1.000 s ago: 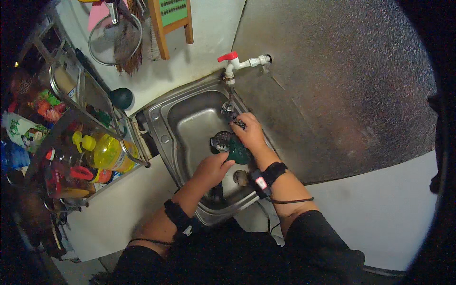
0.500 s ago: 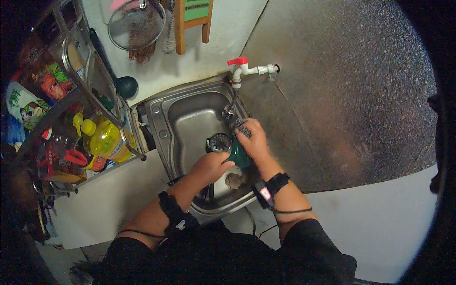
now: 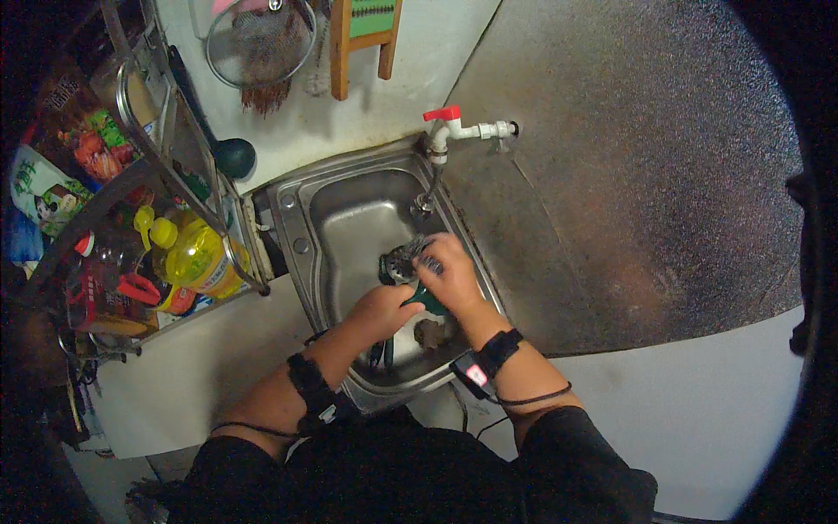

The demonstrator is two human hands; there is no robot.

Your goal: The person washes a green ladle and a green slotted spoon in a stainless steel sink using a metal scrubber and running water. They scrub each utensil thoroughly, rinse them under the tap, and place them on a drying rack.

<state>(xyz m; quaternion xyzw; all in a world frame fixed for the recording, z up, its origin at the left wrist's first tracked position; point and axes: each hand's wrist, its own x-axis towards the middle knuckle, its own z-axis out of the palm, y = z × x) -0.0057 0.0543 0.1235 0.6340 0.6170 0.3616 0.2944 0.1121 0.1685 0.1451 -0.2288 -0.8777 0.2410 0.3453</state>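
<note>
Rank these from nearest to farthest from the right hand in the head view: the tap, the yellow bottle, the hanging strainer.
From the right hand:
1. Tap, straight above it at the sink's back edge.
2. Yellow bottle, off to the left on the rack.
3. Strainer, hanging on the wall, upper left.

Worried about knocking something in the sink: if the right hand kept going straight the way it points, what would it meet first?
The right hand points up the steel sink toward the tap. First in line is likely the thin water stream under the red-handled tap, though depth is unclear.
</note>
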